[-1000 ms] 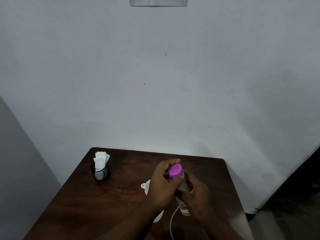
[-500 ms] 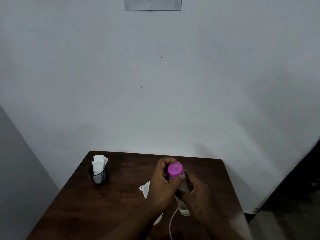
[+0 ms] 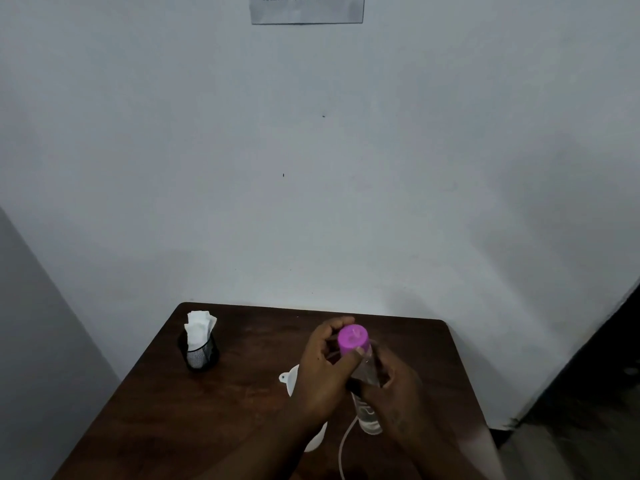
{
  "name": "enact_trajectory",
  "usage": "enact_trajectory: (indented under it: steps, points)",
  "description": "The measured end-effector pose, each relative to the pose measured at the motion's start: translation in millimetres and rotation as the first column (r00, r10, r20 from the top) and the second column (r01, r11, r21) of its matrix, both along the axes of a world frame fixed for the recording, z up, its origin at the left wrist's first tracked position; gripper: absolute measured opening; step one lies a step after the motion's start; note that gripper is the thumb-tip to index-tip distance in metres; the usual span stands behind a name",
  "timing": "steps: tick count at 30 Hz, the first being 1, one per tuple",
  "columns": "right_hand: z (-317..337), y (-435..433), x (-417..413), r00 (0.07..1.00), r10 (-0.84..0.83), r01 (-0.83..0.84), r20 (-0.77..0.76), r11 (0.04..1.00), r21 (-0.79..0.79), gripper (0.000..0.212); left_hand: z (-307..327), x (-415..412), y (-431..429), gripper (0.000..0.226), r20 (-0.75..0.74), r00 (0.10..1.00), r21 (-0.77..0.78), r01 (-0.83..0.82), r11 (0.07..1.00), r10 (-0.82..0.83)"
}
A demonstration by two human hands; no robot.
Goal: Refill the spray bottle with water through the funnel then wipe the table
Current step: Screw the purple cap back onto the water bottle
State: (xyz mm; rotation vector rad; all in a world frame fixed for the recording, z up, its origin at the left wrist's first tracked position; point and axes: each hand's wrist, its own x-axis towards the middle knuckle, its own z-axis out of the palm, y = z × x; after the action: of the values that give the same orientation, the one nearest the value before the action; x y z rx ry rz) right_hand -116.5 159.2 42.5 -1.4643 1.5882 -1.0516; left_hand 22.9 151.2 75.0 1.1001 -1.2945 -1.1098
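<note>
Fingers: left hand [image 3: 323, 370] pinches the magenta cap [image 3: 352, 337]; right hand [image 3: 398, 389] wraps the clear spray bottle [image 3: 367, 415]
Table [image 3: 242, 393]: dark wood; bottle upright near its right side
Funnel [image 3: 291, 379]: white, behind left hand
Napkin holder [image 3: 201, 351]: far left

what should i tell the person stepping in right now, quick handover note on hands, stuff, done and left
Left hand: fingers closed on the pink cap of the spray bottle.
Right hand: wrapped round the clear bottle body, holding it tilted above the table.
White funnel: on the table behind the left hand, mostly hidden, not in the bottle.
Tissues: upright in the black mesh holder at the far left corner, untouched.
Done: bottle picked up; whether the cap is loosened cannot be told.
Left: take the cap off, seat the funnel, pour water (no water source in view), recap, wipe the table.
</note>
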Motion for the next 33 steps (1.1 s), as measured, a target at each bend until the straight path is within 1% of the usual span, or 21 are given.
enact_trajectory:
  steps: [2,3,4,6,8,10,13,15,17,19,20,21,24,26,29,30,31,33]
  points:
    - [-1.1,-0.1,-2.7,0.999,0.036,-0.036,-0.005,0.999,-0.03,0.055,2.2,-0.3,1.6,0.072,-0.006,1.0,-0.011,-0.004,1.0,0.004]
    - [0.6,1.2,-4.6,0.999,0.043,-0.044,-0.018,0.998,-0.048,0.06,2.8,-0.6,1.0,0.074,-0.007,1.0,-0.016,-0.029,0.999,0.029]
    - [1.6,2.4,-6.4,0.999,0.038,-0.04,-0.032,0.997,-0.063,0.06,2.8,-1.2,0.2,0.074,-0.008,0.998,-0.016,-0.061,0.998,0.061]
    - [2.6,2.6,-6.0,0.999,0.032,-0.035,-0.035,0.996,-0.079,0.051,1.0,-2.4,-1.5,0.071,-0.011,0.993,-0.002,-0.118,0.993,0.118]
    - [4.8,3.0,-3.5,0.998,0.033,-0.038,-0.049,0.994,-0.098,0.045,-1.3,-3.0,-2.2,0.064,-0.004,0.99,0.01,-0.139,0.99,0.139]
    - [5.7,2.9,-1.5,0.999,0.028,-0.032,-0.042,0.994,-0.105,0.043,-2.1,-3.4,-1.9,0.057,0.009,0.991,0.004,-0.136,0.991,0.136]
    - [4.4,2.5,1.7,1.0,0.0,-0.001,-0.007,0.995,-0.098,0.037,0.6,-4.1,-0.3,0.044,-0.013,0.993,-0.014,-0.115,0.993,0.115]
    - [4.9,2.8,2.6,1.0,-0.018,0.018,0.002,0.994,-0.104,0.037,2.6,-4.0,1.0,0.038,-0.028,0.995,-0.015,-0.093,0.996,0.093]
    - [5.3,3.6,1.2,1.0,-0.007,0.006,-0.001,0.993,-0.119,0.047,3.9,-3.9,1.9,0.043,-0.052,0.995,0.006,-0.081,0.997,0.082]
    - [3.5,3.9,-1.2,1.0,0.009,-0.009,-0.002,0.993,-0.12,0.055,3.7,-3.1,1.5,0.057,-0.04,0.994,0.011,-0.105,0.994,0.105]
    - [2.4,3.3,-1.1,1.0,0.008,-0.009,-0.01,0.993,-0.114,0.057,3.3,-2.9,0.6,0.061,-0.023,0.992,0.009,-0.125,0.992,0.125]
    - [1.5,2.7,-0.9,1.0,0.004,-0.006,-0.018,0.994,-0.108,0.056,2.5,-2.8,-0.4,0.061,-0.008,0.99,0.01,-0.144,0.99,0.144]
    - [3.6,1.3,1.6,1.0,-0.006,0.003,-0.02,0.994,-0.113,0.037,-0.1,-2.5,-2.8,0.052,0.003,0.987,0.01,-0.16,0.987,0.16]
    - [3.4,1.0,1.5,1.0,0.004,-0.007,-0.023,0.993,-0.116,0.035,-0.4,-1.8,-3.2,0.044,0.007,0.99,-0.003,-0.142,0.99,0.142]
    - [1.3,0.5,2.7,1.0,-0.012,0.009,-0.028,0.995,-0.102,0.043,-1.2,-0.4,-2.7,0.025,-0.009,0.994,-0.017,-0.105,0.994,0.104]
    - [0.7,0.4,2.9,1.0,-0.015,0.013,-0.022,0.995,-0.103,0.049,-1.0,-0.3,-1.8,0.024,-0.02,0.995,-0.014,-0.096,0.995,0.095]
    - [1.0,0.9,2.6,1.0,-0.01,0.008,-0.012,0.994,-0.109,0.055,-0.8,-0.6,-0.7,0.026,-0.028,0.995,-0.011,-0.094,0.996,0.094]
    - [1.5,1.7,2.0,1.0,0.01,-0.01,-0.002,0.994,-0.109,0.068,1.4,-1.5,1.8,0.039,-0.034,0.994,-0.013,-0.109,0.994,0.108]
